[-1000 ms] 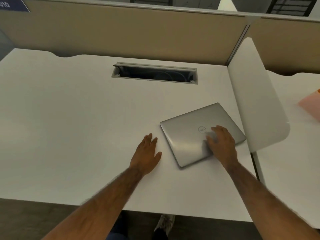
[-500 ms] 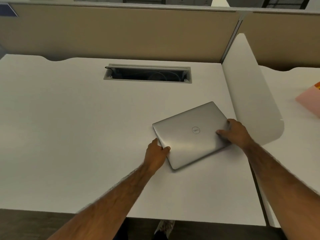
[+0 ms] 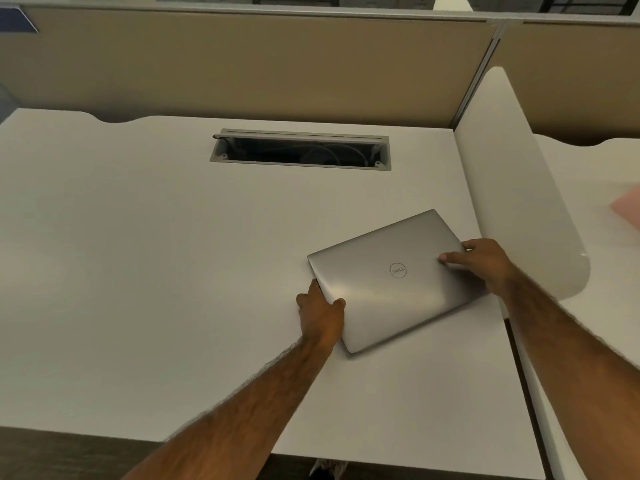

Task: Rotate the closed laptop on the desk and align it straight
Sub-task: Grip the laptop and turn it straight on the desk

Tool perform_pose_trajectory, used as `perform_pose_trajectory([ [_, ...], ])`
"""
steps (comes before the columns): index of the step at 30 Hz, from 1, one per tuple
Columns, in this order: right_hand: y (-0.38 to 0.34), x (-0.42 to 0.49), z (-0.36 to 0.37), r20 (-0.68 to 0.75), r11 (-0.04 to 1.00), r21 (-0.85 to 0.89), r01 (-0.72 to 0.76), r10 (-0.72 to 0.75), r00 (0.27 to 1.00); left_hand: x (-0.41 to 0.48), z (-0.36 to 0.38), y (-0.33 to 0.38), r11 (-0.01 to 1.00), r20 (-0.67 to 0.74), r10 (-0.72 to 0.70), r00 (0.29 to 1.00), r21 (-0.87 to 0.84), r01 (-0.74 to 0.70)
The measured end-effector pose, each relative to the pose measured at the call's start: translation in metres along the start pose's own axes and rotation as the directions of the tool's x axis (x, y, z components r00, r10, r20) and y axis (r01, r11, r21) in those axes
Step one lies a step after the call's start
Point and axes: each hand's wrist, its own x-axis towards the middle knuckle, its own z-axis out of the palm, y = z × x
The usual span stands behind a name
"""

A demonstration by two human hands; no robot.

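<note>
Left hand [image 3: 322,315] clamped on the near-left edge of the closed laptop [image 3: 391,282], right hand [image 3: 485,263] gripping its right edge. Lying skewed at the right of the worktop [image 3: 138,271]. Best pivoted flat, pushing with both. Tight against the white divider [image 3: 519,202] rightward; ample room leftward, toward the cable slot [image 3: 301,152].

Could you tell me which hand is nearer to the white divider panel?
Right. The right hand grips the laptop's edge beside the divider panel; the left hand holds the opposite edge.
</note>
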Motion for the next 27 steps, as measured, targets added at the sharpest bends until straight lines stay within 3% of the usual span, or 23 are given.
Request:
perform_pose_trajectory([
  [8,-0.002,0.000,0.004,-0.027,0.996,0.092,-0.008,0.010,1.000,0.003,-0.004,-0.002,0.989,0.019,0.000,1.000,-0.150,0.002],
  [17,-0.021,-0.004,0.033,-0.036,0.995,0.100,0.021,-0.017,0.999,0.017,-0.044,-0.002,0.989,-0.003,0.065,0.998,-0.135,-0.065],
  [27,-0.090,-0.011,0.104,-0.025,0.984,0.158,0.084,-0.081,0.996,0.053,-0.130,0.010,0.985,-0.085,0.096,0.992,-0.137,-0.107],
])
